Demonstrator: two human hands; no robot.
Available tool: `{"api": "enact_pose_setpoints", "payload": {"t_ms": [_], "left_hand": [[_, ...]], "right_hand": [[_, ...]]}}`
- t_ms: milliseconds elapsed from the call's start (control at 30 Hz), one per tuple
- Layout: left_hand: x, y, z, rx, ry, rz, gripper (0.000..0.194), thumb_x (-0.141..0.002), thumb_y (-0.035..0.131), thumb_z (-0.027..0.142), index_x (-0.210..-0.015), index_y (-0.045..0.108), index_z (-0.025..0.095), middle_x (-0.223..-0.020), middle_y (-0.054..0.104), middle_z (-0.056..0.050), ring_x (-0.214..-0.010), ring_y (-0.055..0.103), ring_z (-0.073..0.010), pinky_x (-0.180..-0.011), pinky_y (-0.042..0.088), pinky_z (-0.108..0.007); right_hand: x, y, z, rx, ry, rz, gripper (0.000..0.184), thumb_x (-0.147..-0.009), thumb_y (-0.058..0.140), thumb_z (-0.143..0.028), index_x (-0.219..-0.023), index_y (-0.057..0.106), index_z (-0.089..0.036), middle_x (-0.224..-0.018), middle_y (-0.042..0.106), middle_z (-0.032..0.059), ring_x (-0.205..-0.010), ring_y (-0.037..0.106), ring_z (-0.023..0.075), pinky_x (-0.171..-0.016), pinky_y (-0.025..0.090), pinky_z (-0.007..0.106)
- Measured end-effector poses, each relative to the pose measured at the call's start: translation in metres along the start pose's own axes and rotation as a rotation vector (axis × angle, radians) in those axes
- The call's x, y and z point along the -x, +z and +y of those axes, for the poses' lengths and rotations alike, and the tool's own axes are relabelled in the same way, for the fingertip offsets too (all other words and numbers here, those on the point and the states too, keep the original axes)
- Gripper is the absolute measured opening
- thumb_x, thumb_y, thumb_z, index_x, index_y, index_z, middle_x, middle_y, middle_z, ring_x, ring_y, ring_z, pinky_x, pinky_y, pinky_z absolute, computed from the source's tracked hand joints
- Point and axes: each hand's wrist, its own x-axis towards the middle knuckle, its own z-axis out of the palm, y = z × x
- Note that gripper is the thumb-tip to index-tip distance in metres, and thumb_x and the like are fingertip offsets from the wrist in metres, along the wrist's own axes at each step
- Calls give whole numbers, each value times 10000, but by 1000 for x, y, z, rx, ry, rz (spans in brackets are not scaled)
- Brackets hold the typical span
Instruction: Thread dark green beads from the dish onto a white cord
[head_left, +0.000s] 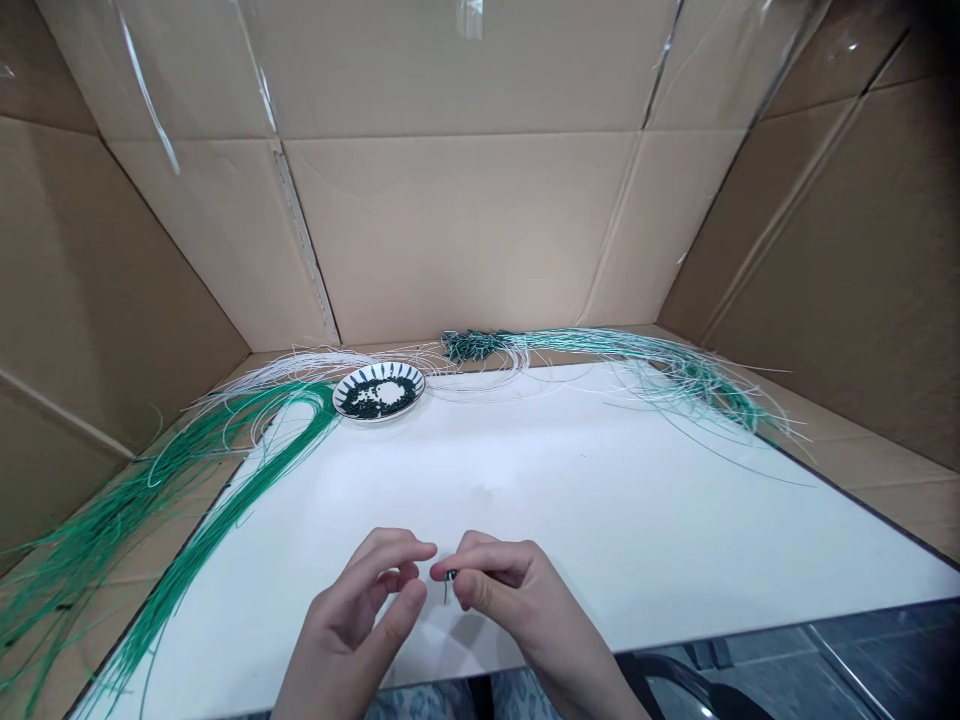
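My right hand (508,592) pinches a small dark bead (451,575) between thumb and index finger, above the near part of the white board. A short green strand (446,592) hangs down from the bead. Just to its left, my left hand (364,600) has its thumb and fingers apart, with nothing visible between them. The two hands are close but separated by a small gap. Most of the strand is hidden by my right fingers. Small dark beads (367,408) lie in a striped plate (379,371) farther back.
Long green strands (217,530) spread over the board's left side, with white strands (277,375) behind them. A bundle of green and white strands (600,342) with dark clustered ends (472,345) runs along the back right. Cardboard walls (465,230) enclose the white board (585,520).
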Motion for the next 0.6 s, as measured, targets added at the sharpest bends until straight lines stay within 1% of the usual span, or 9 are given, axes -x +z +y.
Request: {"api": "enact_pose_setpoints", "payload": {"t_ms": [133,233,300,333,433,500,567,600], "left_hand": [[1,-3,2,-57,17,-106,245,-724,821,571,-831,865,355,-911,688,-31,-898,608,-213,-793,488,-241],[1,-3,-2,-88,48,-112,181,-744,823,510,-801,869,345,-879,663,-30,-872,609,-209,-789,484,-245],[-1,-3,-5,-110,65,-78,137,-762,815,451,-767,866,324,-852,652,-25,-840,609,-201,-781,485,-244],[-2,-4,-6,-101,64,-57,131,-769,809,428,-745,860,310,-845,654,-23,-832,611,-198,-776,488,-242],[-7,-8,-12,-19,54,13,169,-744,835,424,-683,834,267,-820,681,-19,-816,618,-183,-723,500,-204],[-11,-12,-16,53,45,97,217,-697,875,455,-671,825,246,-772,679,-2,-790,603,-155,-681,494,-158],[-14,-17,-19,130,13,191,265,-646,907,481,-679,826,231,-730,668,15,-768,596,-133,-681,501,-130],[-15,-19,-20,180,-13,240,286,-616,925,482,-681,828,221,-728,676,16,-768,605,-129,-691,514,-126]], "right_hand": [[1,3,-8,20,56,-56,335,-659,897,-574,-712,866,-245,-681,581,2,-720,521,158,-720,397,280],[1,3,-9,41,63,-81,395,-690,859,-616,-652,839,-224,-667,563,-6,-710,512,153,-724,398,281],[2,1,-8,63,61,-97,474,-766,776,-663,-657,827,-204,-674,569,0,-716,524,158,-757,412,293],[2,-1,-8,74,64,-102,513,-812,717,-686,-714,836,-197,-702,598,13,-750,554,172,-799,425,309],[4,-8,-9,132,88,-72,625,-902,551,-736,-1031,830,-192,-897,711,77,-942,640,245,-960,438,400],[5,-14,-10,171,106,-63,675,-928,491,-745,-1162,779,-181,-1012,736,108,-1034,656,272,-1023,422,446],[6,-18,-9,168,118,-104,681,-942,473,-737,-1183,737,-158,-1009,736,113,-1023,668,262,-1020,426,444],[7,-18,-8,146,129,-141,664,-939,493,-729,-1180,709,-149,-968,731,101,-977,675,245,-984,443,424]]}}
